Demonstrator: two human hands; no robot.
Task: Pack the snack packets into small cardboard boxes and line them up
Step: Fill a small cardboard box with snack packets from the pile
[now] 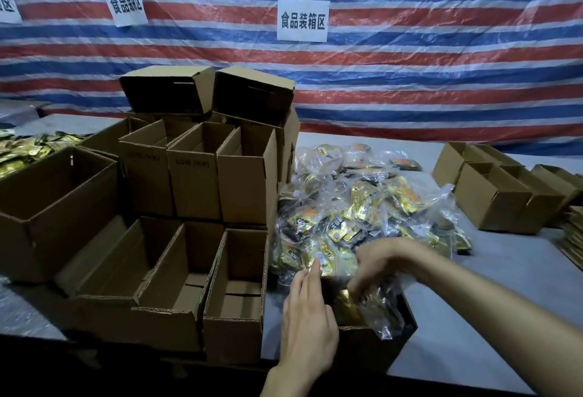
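Observation:
A heap of gold and black snack packets (362, 207) in clear plastic bags lies on the table's middle. In front of it stands a small cardboard box (372, 346) holding a plastic bag of packets (375, 308). My left hand (307, 317) rests with straight fingers on the box's left side, fingertips touching the packets. My right hand (378, 261) reaches in from the right, its fingers curled down on the bag in the box. Several small empty open boxes (233, 299) stand in a row to the left.
More open boxes (195, 172) are stacked behind the row, with two tipped on top. A large carton (53, 207) sits far left. Further small boxes (495, 198) and flat cardboard (571, 232) lie at the right. A striped tarp with paper signs hangs behind the table.

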